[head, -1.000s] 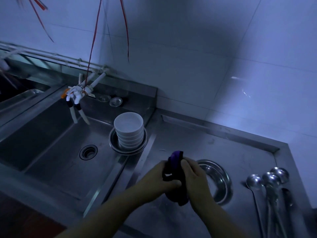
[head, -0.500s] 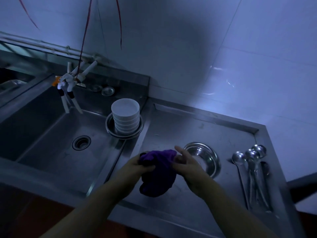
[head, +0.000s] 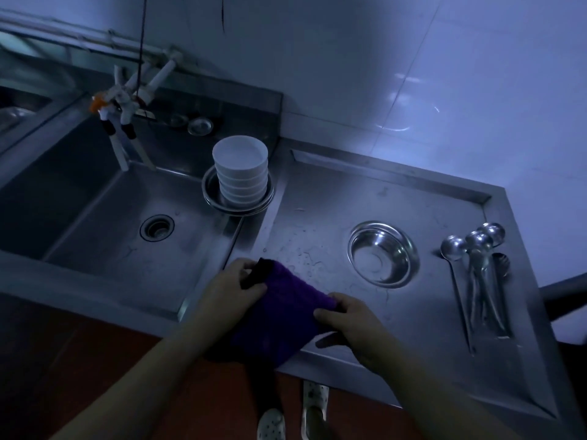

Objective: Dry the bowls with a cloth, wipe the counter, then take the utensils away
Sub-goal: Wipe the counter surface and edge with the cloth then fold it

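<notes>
A purple cloth [head: 279,309] is stretched out between both hands above the front edge of the steel counter [head: 397,328]. My left hand [head: 230,289] pinches its upper left corner and my right hand [head: 347,322] grips its right edge. A stack of several white bowls [head: 240,173] stands in a metal dish [head: 219,203] at the sink's back right corner. An empty steel bowl [head: 382,253] sits on the counter right of the cloth. Several metal ladles [head: 476,268] lie side by side at the counter's right end.
A deep steel sink [head: 95,223] with a drain [head: 157,227] fills the left side, under white taps [head: 125,103]. Water drops speckle the counter by the cloth. Tiled wall behind. Two shoes [head: 292,411] stand on the reddish floor below the counter's front edge.
The bunched cloth has been pulled open and spread wide between my hands, which moved apart and lower toward the counter's front edge. The view has tilted down and left.
</notes>
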